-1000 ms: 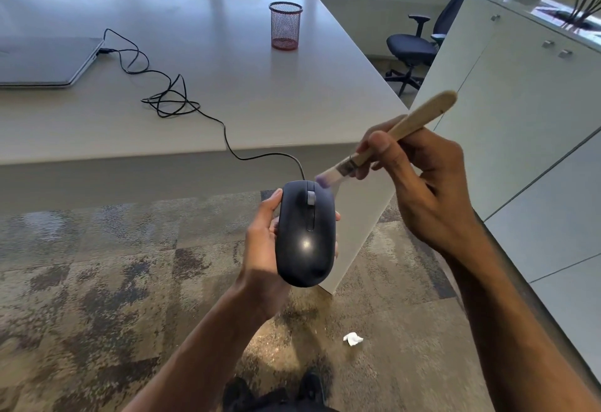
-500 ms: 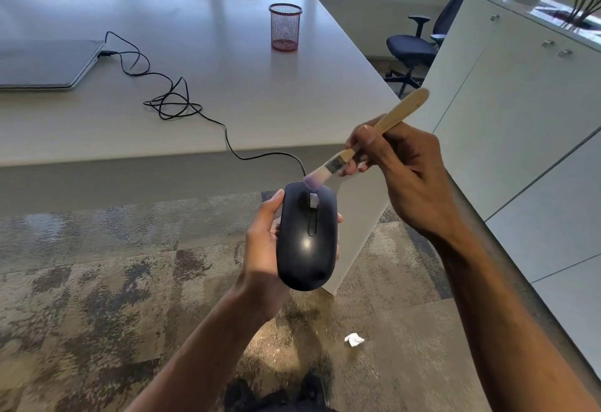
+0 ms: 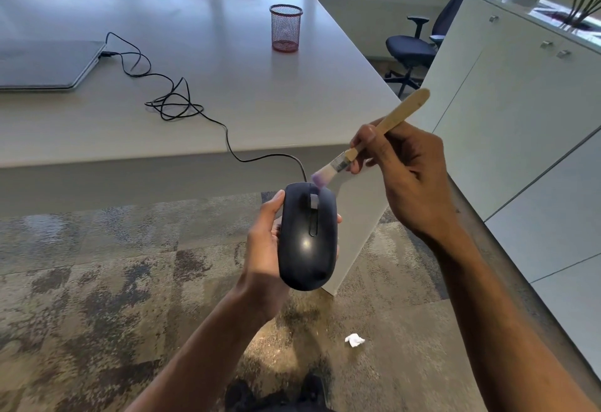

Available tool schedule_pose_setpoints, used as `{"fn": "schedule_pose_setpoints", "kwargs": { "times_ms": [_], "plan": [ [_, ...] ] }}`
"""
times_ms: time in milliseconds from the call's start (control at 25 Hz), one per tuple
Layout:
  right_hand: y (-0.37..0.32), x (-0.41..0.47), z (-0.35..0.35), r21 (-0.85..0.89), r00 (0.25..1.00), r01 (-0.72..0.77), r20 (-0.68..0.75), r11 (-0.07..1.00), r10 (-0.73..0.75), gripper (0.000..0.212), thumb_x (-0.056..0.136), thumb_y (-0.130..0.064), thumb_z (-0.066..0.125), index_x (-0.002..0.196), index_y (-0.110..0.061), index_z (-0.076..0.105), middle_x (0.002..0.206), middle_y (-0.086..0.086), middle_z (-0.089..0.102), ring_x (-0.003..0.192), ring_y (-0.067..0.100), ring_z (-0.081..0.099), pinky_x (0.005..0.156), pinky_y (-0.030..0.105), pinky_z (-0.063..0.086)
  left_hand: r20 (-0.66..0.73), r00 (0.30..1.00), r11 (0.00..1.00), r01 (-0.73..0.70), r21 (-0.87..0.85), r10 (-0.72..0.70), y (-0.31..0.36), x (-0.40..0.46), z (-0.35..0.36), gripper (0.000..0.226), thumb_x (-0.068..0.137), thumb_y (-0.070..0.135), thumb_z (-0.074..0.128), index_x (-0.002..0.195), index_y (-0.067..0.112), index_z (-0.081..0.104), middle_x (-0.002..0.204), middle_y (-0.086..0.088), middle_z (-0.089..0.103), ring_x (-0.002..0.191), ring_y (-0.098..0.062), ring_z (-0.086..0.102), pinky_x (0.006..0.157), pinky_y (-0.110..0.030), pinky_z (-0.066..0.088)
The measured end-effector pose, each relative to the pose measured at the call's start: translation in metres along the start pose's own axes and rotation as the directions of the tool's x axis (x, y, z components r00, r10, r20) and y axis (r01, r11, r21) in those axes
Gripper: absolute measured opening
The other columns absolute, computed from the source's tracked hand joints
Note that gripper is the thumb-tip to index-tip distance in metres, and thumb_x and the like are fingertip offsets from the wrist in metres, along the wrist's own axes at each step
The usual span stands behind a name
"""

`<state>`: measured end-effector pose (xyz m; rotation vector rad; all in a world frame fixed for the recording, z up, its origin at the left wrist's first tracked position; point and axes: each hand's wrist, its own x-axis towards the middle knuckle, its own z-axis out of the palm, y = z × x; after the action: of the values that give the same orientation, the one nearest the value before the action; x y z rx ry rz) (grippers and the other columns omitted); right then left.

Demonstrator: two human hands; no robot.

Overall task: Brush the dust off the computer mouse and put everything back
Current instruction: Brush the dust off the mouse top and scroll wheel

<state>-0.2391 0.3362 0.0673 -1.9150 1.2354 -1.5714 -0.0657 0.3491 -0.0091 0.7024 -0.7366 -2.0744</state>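
Left hand (image 3: 265, 249) grasps mouse (image 3: 307, 236), right hand (image 3: 409, 177) clasps brush (image 3: 367, 141); recommend light strokes around the scroll wheel (image 3: 313, 201).

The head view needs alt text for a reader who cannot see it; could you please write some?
A left hand holds a black wired mouse above the carpet while a right hand touches a small wooden brush to its front edge. Its cable runs to a closed laptop on the white desk.
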Motion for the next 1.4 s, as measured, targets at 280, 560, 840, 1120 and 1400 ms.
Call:
{"fn": "schedule_pose_setpoints", "kwargs": {
  "times_ms": [280,560,840,1120,1400],
  "plan": [
    [0.002,-0.006,0.018,-0.005,0.996,-0.081,-0.036,0.997,0.081,0.023,0.103,-0.01,0.05,0.091,-0.006,0.068,0.073,0.0,0.07,0.069,0.006,0.068,0.069,0.015,0.049,-0.031,0.999,0.998,-0.014,0.056,0.016,0.003,-0.004,-0.004,0.064,0.089,0.059,0.046,0.117,0.008,0.07,0.102,-0.015,0.073,0.08,-0.023,0.067,0.074,-0.038,0.05],
    [-0.01,-0.009,0.04,-0.109,0.997,-0.042,-0.069,0.993,0.034,0.024,0.102,-0.016,0.052,0.09,-0.006,0.07,0.075,-0.005,0.07,0.072,0.005,0.069,0.07,0.014,0.05,-0.063,0.997,0.994,-0.036,0.106,0.043,0.011,-0.011,-0.013,0.057,0.092,0.056,0.043,0.108,0.013,0.077,0.101,-0.016,0.074,0.085,-0.024,0.068,0.082,-0.041,0.049],
    [-0.018,-0.008,0.059,-0.386,0.988,0.029,-0.127,0.922,-0.085,0.021,0.101,-0.017,0.056,0.092,-0.005,0.071,0.077,-0.009,0.069,0.067,0.008,0.069,0.066,0.024,0.056,-0.051,0.997,0.991,-0.054,0.119,0.06,0.022,-0.011,-0.026,0.059,0.086,0.057,0.05,0.111,0.01,0.075,0.098,-0.015,0.075,0.08,-0.024,0.07,0.082,-0.042,0.048],
    [-0.027,-0.02,0.072,-0.343,0.983,0.07,-0.135,0.937,-0.123,0.02,0.098,-0.015,0.057,0.093,-0.003,0.072,0.082,-0.012,0.066,0.078,0.004,0.067,0.07,0.015,0.053,-0.049,0.998,0.984,-0.039,0.171,0.048,0.03,-0.009,-0.035,0.054,0.092,0.059,0.043,0.099,0.019,0.079,0.095,-0.009,0.076,0.083,-0.024,0.069,0.087,-0.043,0.047],
    [-0.045,-0.042,0.088,-0.192,0.991,0.13,0.042,0.973,-0.124,0.025,0.096,-0.015,0.054,0.087,0.0,0.071,0.075,0.001,0.071,0.066,0.011,0.068,0.059,0.029,0.053,-0.146,0.989,0.987,-0.014,0.157,0.037,0.041,-0.011,-0.046,0.059,0.079,0.062,0.054,0.105,0.014,0.078,0.099,-0.01,0.077,0.094,-0.023,0.071,0.082,-0.039,0.053]
  ]
}}
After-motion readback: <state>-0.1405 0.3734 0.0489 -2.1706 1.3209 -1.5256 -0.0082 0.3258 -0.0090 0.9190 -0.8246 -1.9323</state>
